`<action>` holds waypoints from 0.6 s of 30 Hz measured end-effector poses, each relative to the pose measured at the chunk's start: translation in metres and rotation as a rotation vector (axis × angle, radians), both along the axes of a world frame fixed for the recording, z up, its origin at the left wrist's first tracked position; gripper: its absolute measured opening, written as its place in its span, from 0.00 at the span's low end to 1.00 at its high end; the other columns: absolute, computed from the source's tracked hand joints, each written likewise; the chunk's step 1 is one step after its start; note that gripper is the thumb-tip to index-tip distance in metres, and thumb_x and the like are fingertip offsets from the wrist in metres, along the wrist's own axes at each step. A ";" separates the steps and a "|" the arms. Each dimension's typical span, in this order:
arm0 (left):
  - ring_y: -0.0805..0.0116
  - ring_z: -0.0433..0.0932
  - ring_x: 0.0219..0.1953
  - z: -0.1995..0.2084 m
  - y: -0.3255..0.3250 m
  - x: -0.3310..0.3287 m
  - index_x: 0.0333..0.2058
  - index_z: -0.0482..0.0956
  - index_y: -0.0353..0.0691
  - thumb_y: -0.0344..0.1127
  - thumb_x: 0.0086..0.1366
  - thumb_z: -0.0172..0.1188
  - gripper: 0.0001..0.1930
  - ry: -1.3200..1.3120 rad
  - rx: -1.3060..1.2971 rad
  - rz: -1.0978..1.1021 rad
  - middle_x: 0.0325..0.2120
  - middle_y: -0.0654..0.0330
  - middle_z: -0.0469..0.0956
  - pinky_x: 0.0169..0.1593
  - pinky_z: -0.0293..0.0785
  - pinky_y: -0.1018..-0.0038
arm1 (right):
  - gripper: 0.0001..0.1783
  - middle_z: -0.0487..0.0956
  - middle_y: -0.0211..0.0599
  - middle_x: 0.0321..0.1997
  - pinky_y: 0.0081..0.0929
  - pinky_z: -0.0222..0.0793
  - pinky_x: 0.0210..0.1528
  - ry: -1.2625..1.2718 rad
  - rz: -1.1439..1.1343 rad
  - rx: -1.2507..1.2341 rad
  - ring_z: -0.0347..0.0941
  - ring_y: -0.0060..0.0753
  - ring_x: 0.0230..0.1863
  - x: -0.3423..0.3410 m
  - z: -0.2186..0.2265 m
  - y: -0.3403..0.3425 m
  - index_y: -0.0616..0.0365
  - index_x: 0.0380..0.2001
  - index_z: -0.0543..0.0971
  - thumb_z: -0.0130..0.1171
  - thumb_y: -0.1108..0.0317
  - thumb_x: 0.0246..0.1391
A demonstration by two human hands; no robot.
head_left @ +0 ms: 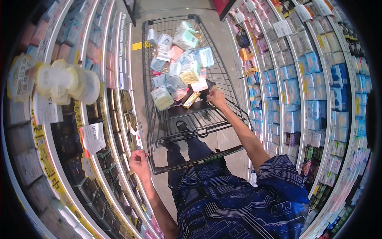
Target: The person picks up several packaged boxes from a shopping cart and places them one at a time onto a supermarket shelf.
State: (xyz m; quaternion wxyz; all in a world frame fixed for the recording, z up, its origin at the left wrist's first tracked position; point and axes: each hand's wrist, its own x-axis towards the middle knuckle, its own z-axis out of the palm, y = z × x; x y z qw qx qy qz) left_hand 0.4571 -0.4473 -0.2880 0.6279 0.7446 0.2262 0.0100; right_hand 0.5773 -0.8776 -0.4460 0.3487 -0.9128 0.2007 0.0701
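Observation:
A grey wire shopping cart (234, 107) stands in the aisle ahead of me, piled with several pastel soft packs (181, 63) in blue, green, pink and white. My right hand (218, 98) reaches over the near end of the basket, its fingers closed on a small dark pack (210, 85) next to a gold pack (191, 99). Down at the left, my left hand (139, 160) is curled into a fist beside the edge of the left shelf (119, 131), just left of the cart handle (207, 156). Nothing shows in that fist.
Tall shelves line both sides of the narrow aisle: dark boxes and paper price tags (93, 137) on the left, blue and white packs (292, 91) on the right. A yellow floor mark (137, 46) lies beyond the cart. My legs stand behind the cart.

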 end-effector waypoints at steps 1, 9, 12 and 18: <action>0.79 0.73 0.23 0.002 -0.002 0.001 0.30 0.75 0.34 0.30 0.67 0.57 0.07 0.043 0.054 -0.027 0.22 0.63 0.78 0.30 0.67 0.81 | 0.20 0.83 0.49 0.33 0.36 0.75 0.40 0.163 0.016 -0.078 0.81 0.45 0.37 0.006 -0.019 -0.006 0.66 0.35 0.81 0.68 0.58 0.46; 0.75 0.77 0.25 0.010 -0.007 -0.004 0.29 0.75 0.34 0.32 0.68 0.56 0.09 0.100 0.152 -0.014 0.23 0.61 0.79 0.37 0.75 0.77 | 0.29 0.83 0.51 0.32 0.38 0.75 0.42 0.287 -0.229 -0.095 0.81 0.47 0.38 0.001 -0.123 -0.021 0.67 0.32 0.81 0.70 0.47 0.42; 0.78 0.74 0.24 0.015 -0.002 -0.015 0.29 0.76 0.33 0.30 0.66 0.56 0.07 0.109 0.186 0.039 0.22 0.61 0.79 0.32 0.70 0.80 | 0.26 0.83 0.47 0.29 0.37 0.75 0.38 0.283 -0.376 -0.147 0.82 0.44 0.33 -0.001 -0.140 0.001 0.65 0.27 0.80 0.72 0.48 0.42; 0.77 0.76 0.25 0.016 -0.002 -0.010 0.30 0.76 0.33 0.29 0.67 0.56 0.06 0.128 0.144 0.069 0.23 0.60 0.79 0.34 0.73 0.79 | 0.26 0.81 0.41 0.26 0.31 0.75 0.26 0.408 -0.226 0.034 0.80 0.34 0.26 0.005 -0.108 -0.022 0.66 0.39 0.77 0.70 0.54 0.46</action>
